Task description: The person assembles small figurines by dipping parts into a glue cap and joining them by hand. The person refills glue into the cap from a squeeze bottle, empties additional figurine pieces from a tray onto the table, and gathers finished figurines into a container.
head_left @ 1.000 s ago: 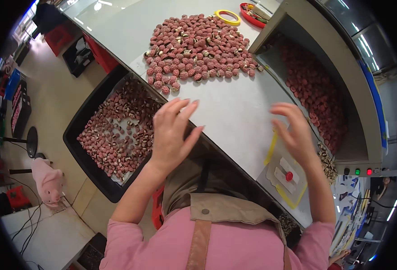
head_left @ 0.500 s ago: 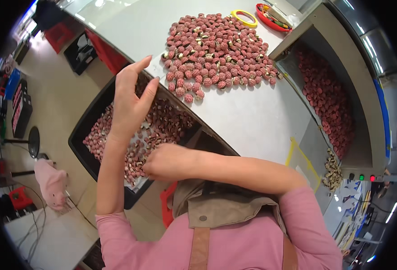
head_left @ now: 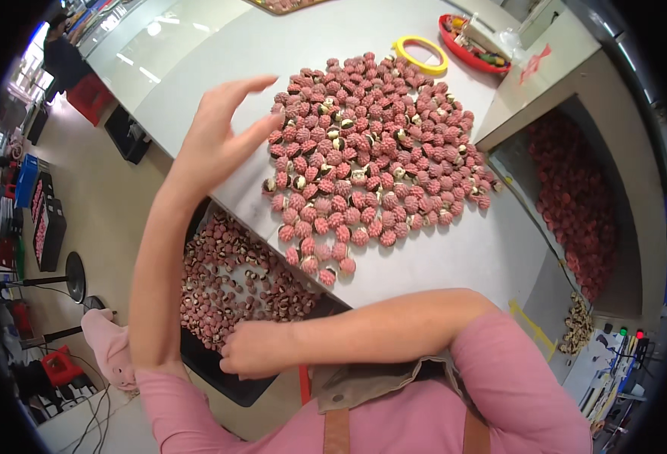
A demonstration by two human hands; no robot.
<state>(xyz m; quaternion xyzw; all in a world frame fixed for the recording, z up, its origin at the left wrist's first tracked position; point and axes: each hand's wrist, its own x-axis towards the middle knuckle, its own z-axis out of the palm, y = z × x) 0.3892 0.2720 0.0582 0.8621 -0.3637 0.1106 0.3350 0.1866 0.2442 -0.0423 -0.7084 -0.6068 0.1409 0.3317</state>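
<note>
A: Where do we put the left hand (head_left: 216,140) against the pile of pink pieces (head_left: 371,155)?

B: Just off the pile's left flank, above the white tabletop (head_left: 432,265). Thumb and fingers wide apart, tips toward the pieces, tabletop showing in the gap. Whether the thumb tip touches the outermost ones, we cannot tell.

A: And the right hand (head_left: 256,349)?

B: Well apart from the pile, on the body side, its forearm crossing before the person. We have it over the near part of the black tray (head_left: 235,387), fingers curled; whether they grip anything, we cannot tell.

A: Surroundings?

B: Smaller-looking pink pieces (head_left: 235,276) in the tray, just beyond the right hand. On the tabletop, a yellow ring (head_left: 429,70) by the pile's far edge, then a red dish (head_left: 463,57). Right of the pile, we log a heap of pink pieces (head_left: 575,216) inside a grey housing (head_left: 646,181).
</note>
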